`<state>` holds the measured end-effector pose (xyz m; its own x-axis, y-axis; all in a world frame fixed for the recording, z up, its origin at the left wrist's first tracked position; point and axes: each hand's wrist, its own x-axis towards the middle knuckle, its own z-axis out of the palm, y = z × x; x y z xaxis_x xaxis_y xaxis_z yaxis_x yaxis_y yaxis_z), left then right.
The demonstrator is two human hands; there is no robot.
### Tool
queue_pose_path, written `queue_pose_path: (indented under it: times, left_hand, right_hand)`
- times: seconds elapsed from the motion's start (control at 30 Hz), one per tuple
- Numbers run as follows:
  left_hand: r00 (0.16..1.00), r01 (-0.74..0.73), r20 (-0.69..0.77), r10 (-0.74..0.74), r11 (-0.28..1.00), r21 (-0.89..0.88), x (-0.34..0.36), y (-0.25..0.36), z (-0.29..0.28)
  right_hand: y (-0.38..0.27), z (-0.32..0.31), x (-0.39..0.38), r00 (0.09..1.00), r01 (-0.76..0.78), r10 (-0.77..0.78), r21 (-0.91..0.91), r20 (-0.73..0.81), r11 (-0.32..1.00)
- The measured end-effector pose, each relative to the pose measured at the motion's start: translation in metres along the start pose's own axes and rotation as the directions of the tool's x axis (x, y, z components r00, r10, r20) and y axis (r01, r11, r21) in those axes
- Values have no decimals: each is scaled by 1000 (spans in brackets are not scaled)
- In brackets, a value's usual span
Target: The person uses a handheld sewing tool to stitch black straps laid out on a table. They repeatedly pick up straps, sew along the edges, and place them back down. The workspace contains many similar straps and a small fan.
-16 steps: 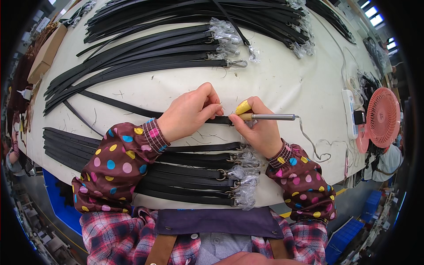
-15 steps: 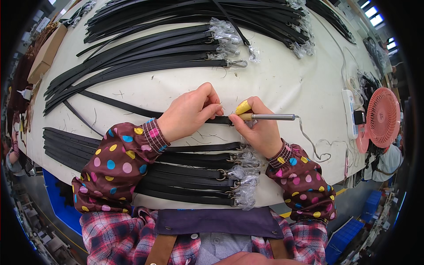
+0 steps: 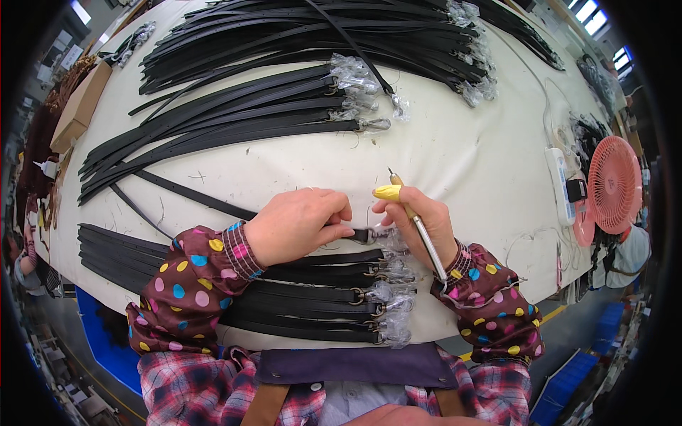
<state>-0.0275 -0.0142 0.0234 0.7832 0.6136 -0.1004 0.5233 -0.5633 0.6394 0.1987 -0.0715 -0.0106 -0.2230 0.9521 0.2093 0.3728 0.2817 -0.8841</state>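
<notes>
My left hand [image 3: 298, 224] is closed on a narrow black strap [image 3: 202, 193], thumb and fingers together near its right end. The strap passes under the palm and comes out by the thumb, ending in metal hardware in clear wrap. My right hand [image 3: 426, 221], with a yellow cover [image 3: 388, 192] on one finger, grips a pen-shaped soldering iron [image 3: 424, 240]. The iron's thin dark tip points away from me, off the strap; its silver end lies toward my wrist with a cord attached. A row of black straps [image 3: 312, 292] with wrapped metal ends lies just below my hands.
More black straps [image 3: 234, 124] lie across the far half of the white table [image 3: 462, 156]. On the right are a white power strip [image 3: 561, 186] and a pink fan [image 3: 614, 186]. A cardboard box [image 3: 80, 106] stands at the left edge. Loose thread bits dot the table.
The iron has swung from lying crosswise at the strap to pointing away from me, its tip lifted off. My hands have come nearer to me, and the strap's wrapped end now shows.
</notes>
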Motion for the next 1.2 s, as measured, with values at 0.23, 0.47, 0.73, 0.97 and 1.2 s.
queue_pose_path:
  times: [0.23,0.47,0.73,0.97,1.2]
  left_hand:
    - [977,34,-213,-11,994,104,17,-17,-24]
    - [924,144,-382,-7,932,333,51,-60,-29]
    - [875,137,-483,21,948,289,28,-56,-13]
    - [940,134,-339,-26,945,299,24,-53,-21]
    - [983,109,-167,-81,980,169,-7,-18,6]
  right_hand:
    - [3,7,-3,992,125,-124,-50,33,991]
    - [10,1,4,963,223,-242,-156,-118,962]
    - [13,-14,19,933,248,-323,-367,-159,897]
    - [15,-15,19,918,281,-369,-414,-148,866]
    - [19,-11,13,953,298,-295,-365,64,882]
